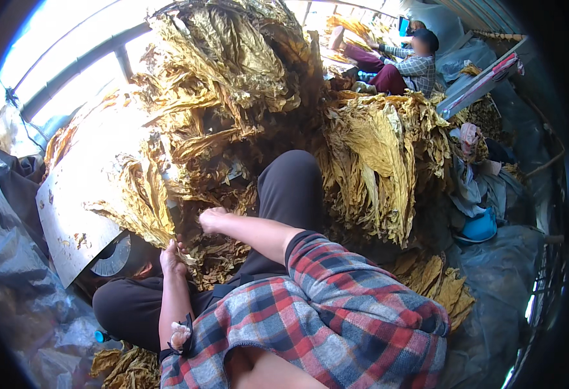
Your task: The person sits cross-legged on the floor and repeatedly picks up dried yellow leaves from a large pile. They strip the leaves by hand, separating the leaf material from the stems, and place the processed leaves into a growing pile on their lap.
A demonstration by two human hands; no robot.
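My left hand grips the stem end of a bunch of dried yellow tobacco leaves, which fans up and away over a pale board. To its right and farther forward, my right hand is curled beside the bunch. Its fingertips are hidden, so I cannot tell whether it holds anything. Crumpled brown leaves lie below both hands, between my legs. A tall heap of dried tobacco leaves rises in front of me.
Another leaf pile hangs down beyond my right knee. A seated person is at the far right, near more leaves. A blue container and plastic sheeting lie to my right. Under the board sits a round dial.
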